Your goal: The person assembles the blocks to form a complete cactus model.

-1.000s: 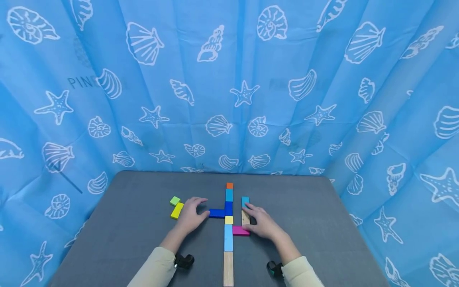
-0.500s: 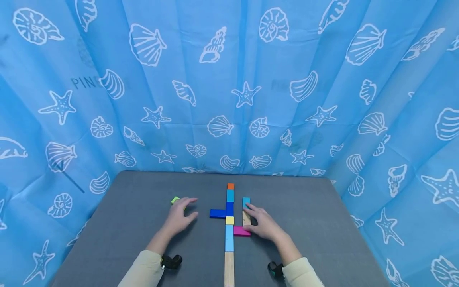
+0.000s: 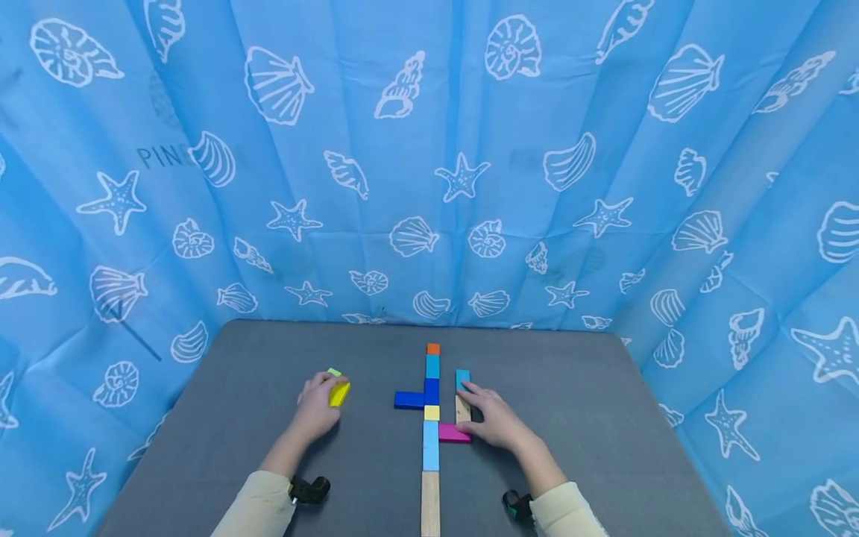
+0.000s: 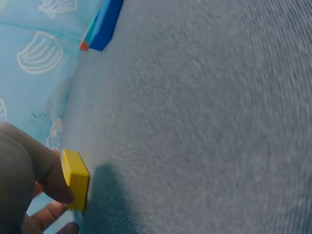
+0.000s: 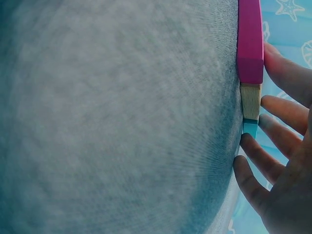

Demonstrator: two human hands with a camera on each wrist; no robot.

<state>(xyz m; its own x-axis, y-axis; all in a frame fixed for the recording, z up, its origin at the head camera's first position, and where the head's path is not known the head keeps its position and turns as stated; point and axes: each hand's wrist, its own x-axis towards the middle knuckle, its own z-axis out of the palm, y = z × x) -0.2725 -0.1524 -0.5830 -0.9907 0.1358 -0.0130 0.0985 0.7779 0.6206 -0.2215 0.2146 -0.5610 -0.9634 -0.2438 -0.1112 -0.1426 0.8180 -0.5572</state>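
Note:
On the left, my left hand (image 3: 318,405) pinches a yellow block (image 3: 340,393) between thumb and fingers. A small green block (image 3: 334,371) shows just beyond the fingertips. In the left wrist view, the thumb presses the near face of the yellow block (image 4: 77,180). My right hand (image 3: 498,419) rests over a short column of blocks, fingers extended. Its thumb touches the magenta block (image 5: 250,63), and its fingertips lie along the wooden block (image 5: 250,102) and the teal block (image 5: 250,127). The magenta block adjoins the long central row, at the light blue block (image 3: 431,441).
The central row also has an orange block (image 3: 433,348), a teal block (image 3: 432,365), a dark blue block (image 3: 432,391), a pale yellow block (image 3: 432,412) and a wooden block (image 3: 431,500). Another blue block (image 3: 408,400) juts left. Behind the grey table (image 3: 570,373) hangs a shell-patterned curtain (image 3: 429,276).
My left hand has moved left from near the jutting blue block and taken hold of the yellow block. The right hand stays on its blocks. The head view shifts slightly.

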